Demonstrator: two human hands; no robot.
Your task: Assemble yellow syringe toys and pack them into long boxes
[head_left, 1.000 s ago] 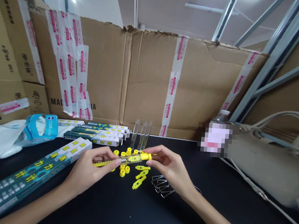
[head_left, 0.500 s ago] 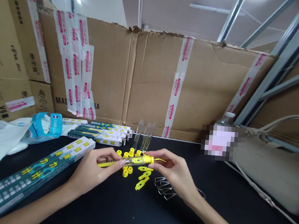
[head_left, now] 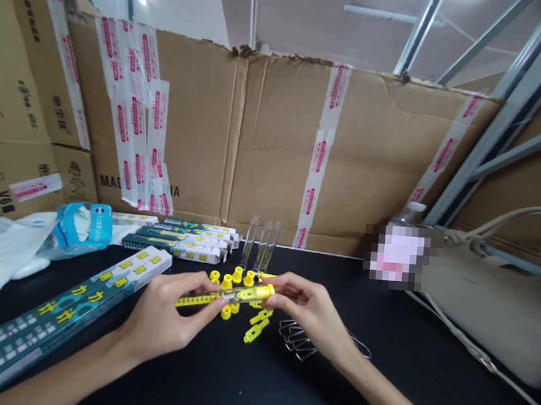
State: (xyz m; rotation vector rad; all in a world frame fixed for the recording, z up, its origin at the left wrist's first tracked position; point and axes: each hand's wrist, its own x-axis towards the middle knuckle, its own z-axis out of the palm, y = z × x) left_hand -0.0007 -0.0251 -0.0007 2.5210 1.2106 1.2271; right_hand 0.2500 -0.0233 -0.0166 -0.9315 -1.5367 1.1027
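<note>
Held nearly level above the table is a clear tubular spring scale (head_left: 239, 296) with a yellow graduated strip inside. My left hand (head_left: 172, 310) is closed around its left part, thumb and fingers pinching the tube. At the other end, the fingertips of my right hand (head_left: 309, 311) grip the yellow end cap (head_left: 269, 290). Yellow caps (head_left: 238, 274) are clustered on the table just behind the tube. In front of it lie flat yellow slotted pieces (head_left: 255, 331). Bent metal wire hooks (head_left: 297, 342) rest beneath my right hand, partly hidden by it.
Clear empty tubes (head_left: 266, 246) stand upright behind the caps. Printed boxes (head_left: 187, 246) lie at the back left, a longer green-and-white pair (head_left: 65, 311) nearer. A blue tissue pack (head_left: 86, 225) and white bag are far left. A handbag (head_left: 487, 301) stands right, before a cardboard wall (head_left: 275, 147).
My right fingers have closed in on the cap end, and the thin yellow strip that stuck out there no longer shows. The spring scale has shifted slightly left.
</note>
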